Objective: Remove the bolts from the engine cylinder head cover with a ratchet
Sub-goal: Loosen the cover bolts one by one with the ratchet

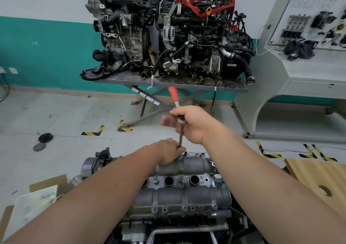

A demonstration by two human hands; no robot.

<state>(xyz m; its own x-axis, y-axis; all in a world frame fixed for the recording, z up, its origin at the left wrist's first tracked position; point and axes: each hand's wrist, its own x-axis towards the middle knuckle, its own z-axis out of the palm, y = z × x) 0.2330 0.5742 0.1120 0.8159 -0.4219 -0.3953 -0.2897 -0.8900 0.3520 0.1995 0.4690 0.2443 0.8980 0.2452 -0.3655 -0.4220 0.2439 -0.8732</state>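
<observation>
Workshop floor behind the cover (179, 195). Right hand (192, 125) grips the ratchet (177, 110) head above the cover's far edge; left hand (168, 153) pinches its extension (180, 137) at a bolt there. A tilted socket could slip and round the bolt.

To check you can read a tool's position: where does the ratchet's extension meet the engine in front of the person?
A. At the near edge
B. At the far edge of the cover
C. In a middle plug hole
B: the extension drops to the cylinder head cover's far edge, steadied by the left hand.
</observation>
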